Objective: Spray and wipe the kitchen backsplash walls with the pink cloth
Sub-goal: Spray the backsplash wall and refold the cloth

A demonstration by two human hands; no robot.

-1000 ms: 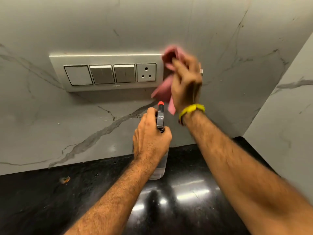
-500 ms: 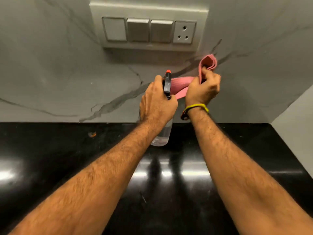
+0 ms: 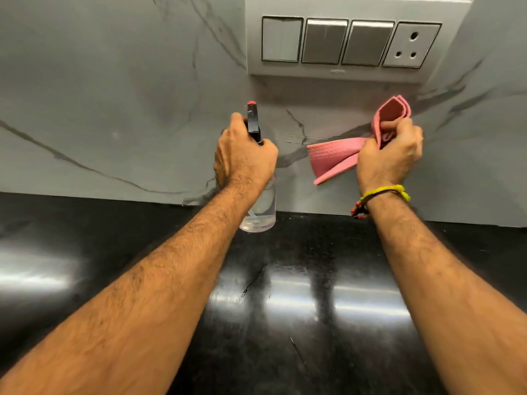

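Glossy black countertop (image 3: 285, 323) — white switch panel (image 3: 350, 41)

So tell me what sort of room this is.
Most likely a home kitchen: a glossy black counter meets a grey marble-look wall, and a switch panel with a socket sits above it. The spray bottle and pink cloth suggest cleaning.

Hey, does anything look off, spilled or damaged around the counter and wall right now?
Nothing serious. The glossy black stone counter shows a few thin pale scratch-like marks. The grey marble backsplash and white switch panel look intact, with no visible spill.
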